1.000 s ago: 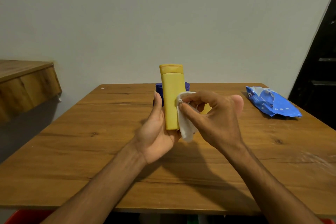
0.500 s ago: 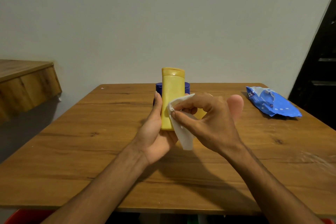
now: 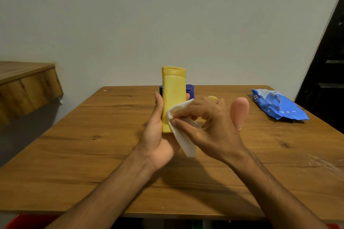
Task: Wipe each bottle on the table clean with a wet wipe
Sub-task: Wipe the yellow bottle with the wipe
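Two hands | left hand (image 3: 158,135) clamped round yellow bottle (image 3: 173,95) | right hand (image 3: 212,130) pinching wipe (image 3: 184,141)

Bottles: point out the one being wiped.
The tall yellow bottle, held upright in the left hand with the right hand pressing the wet wipe on it; the dark blue bottle stands behind it.

the bottle (image 3: 173,98) stands upright in the left hand (image 3: 158,141) over the middle of the table (image 3: 74,163). the right hand (image 3: 210,128) holds the wipe (image 3: 184,139) against its right side. a second bottle (image 3: 190,90) sits behind it. the wipe pack (image 3: 277,105) lies far right, and a shelf (image 3: 26,83) is beyond the table's left edge.
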